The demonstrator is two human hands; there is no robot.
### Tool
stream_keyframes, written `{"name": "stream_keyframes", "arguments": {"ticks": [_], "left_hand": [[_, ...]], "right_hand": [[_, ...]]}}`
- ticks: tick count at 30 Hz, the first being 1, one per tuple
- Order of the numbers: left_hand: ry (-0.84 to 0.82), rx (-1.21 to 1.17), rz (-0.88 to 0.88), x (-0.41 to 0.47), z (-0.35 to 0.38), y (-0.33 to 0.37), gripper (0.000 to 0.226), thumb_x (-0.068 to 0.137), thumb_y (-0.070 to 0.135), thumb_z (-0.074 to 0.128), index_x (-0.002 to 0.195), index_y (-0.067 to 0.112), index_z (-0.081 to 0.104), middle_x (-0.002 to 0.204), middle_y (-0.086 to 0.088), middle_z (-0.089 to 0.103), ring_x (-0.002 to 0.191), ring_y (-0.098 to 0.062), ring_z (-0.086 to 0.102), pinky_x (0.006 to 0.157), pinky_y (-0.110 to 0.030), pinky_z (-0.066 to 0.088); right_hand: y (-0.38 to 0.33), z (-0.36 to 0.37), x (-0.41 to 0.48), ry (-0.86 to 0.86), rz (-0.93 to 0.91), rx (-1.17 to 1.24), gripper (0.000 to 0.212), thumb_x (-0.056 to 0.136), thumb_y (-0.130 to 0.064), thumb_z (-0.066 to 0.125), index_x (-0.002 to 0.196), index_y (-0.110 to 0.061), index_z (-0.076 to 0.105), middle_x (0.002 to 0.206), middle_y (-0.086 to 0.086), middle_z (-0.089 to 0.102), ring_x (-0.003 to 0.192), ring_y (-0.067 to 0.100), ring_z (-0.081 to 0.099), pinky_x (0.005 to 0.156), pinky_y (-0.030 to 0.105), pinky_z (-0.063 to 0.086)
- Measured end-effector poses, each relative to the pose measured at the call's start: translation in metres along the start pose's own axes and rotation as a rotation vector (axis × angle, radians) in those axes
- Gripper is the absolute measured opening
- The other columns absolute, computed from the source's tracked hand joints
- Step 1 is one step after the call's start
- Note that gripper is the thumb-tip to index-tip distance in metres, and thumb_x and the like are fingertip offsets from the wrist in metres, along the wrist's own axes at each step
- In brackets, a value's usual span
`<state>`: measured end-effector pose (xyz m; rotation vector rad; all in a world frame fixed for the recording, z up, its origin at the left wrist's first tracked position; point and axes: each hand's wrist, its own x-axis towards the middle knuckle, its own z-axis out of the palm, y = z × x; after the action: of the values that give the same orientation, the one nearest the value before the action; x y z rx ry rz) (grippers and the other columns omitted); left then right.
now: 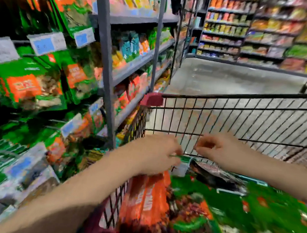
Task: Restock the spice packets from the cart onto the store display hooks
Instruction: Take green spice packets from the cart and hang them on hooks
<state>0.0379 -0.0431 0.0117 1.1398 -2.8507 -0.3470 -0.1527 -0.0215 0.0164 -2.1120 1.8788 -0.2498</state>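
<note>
A black wire cart (pixel 247 107) with red corner caps stands in front of me, filled with green and orange spice packets (pixel 265 211). My left hand (pixel 157 156) is over the cart's left side, fingers pinched on the top edge of an orange packet (pixel 146 195) that hangs below it. My right hand (pixel 217 147) hovers just to the right, fingers curled near a green packet top with a white label (pixel 182 164); the blur hides whether it grips anything. Display hooks on the left carry matching green and orange packets (pixel 26 84).
Blue-and-white price tags (pixel 47 42) stick out from the hook ends on the left. A grey shelf upright (pixel 108 55) stands between the hooks and shelved goods. Grey floor (pixel 232 77) runs ahead to more stocked shelves (pixel 267 33) at the back.
</note>
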Motion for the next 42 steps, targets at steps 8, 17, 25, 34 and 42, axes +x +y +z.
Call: {"name": "stream_keyframes", "arguments": {"ticks": [8, 17, 25, 34, 42], "left_hand": [[-0.595, 0.252, -0.078, 0.083, 0.029, 0.036, 0.064, 0.098, 0.044, 0.047, 0.153, 0.022, 0.022, 0.158, -0.004, 0.024, 0.143, -0.027, 0.028, 0.114, -0.042, 0.029], [-0.608, -0.001, -0.132, 0.103, 0.119, 0.016, 0.099, 0.085, 0.062, 0.057, 0.152, 0.029, -0.008, 0.162, 0.0, 0.012, 0.144, -0.023, 0.027, 0.115, -0.043, 0.027], [-0.609, 0.041, -0.2, 0.112, 0.121, 0.012, 0.102, 0.078, 0.066, 0.062, 0.151, 0.016, 0.012, 0.157, -0.005, 0.025, 0.14, -0.027, 0.032, 0.111, -0.045, 0.033], [-0.618, 0.075, -0.214, 0.111, 0.114, 0.011, 0.104, 0.081, 0.067, 0.057, 0.152, 0.008, 0.012, 0.157, -0.006, 0.014, 0.138, -0.03, 0.032, 0.112, -0.046, 0.032], [-0.674, 0.09, -0.221, 0.108, 0.108, 0.011, 0.098, 0.082, 0.073, 0.049, 0.151, 0.01, 0.019, 0.154, -0.004, 0.024, 0.135, -0.03, 0.037, 0.107, -0.048, 0.038]], "right_hand": [[0.107, -0.001, 0.012, -0.444, 0.223, -0.264, 0.072, 0.093, -0.061, 0.041, 0.147, -0.015, 0.032, 0.152, 0.007, 0.036, 0.136, 0.023, 0.038, 0.109, 0.029, 0.031], [0.131, 0.057, 0.034, -0.568, 0.012, -0.456, 0.073, 0.092, -0.054, 0.052, 0.147, -0.013, 0.029, 0.147, 0.014, 0.041, 0.129, 0.03, 0.045, 0.1, 0.033, 0.039], [0.132, 0.077, 0.057, -0.449, -0.054, -0.412, 0.082, 0.082, -0.074, 0.046, 0.134, -0.01, 0.048, 0.125, 0.014, 0.059, 0.108, 0.031, 0.058, 0.084, 0.031, 0.047], [0.109, 0.089, 0.06, -0.157, -0.144, -0.584, 0.025, 0.096, -0.02, 0.046, 0.107, -0.007, 0.064, 0.098, 0.011, 0.065, 0.09, 0.028, 0.063, 0.06, 0.028, 0.04], [0.141, -0.002, 0.059, 0.117, 0.048, -0.517, 0.026, 0.095, -0.017, 0.046, 0.109, -0.009, 0.066, 0.093, 0.01, 0.065, 0.089, 0.027, 0.062, 0.066, 0.029, 0.045]]}}
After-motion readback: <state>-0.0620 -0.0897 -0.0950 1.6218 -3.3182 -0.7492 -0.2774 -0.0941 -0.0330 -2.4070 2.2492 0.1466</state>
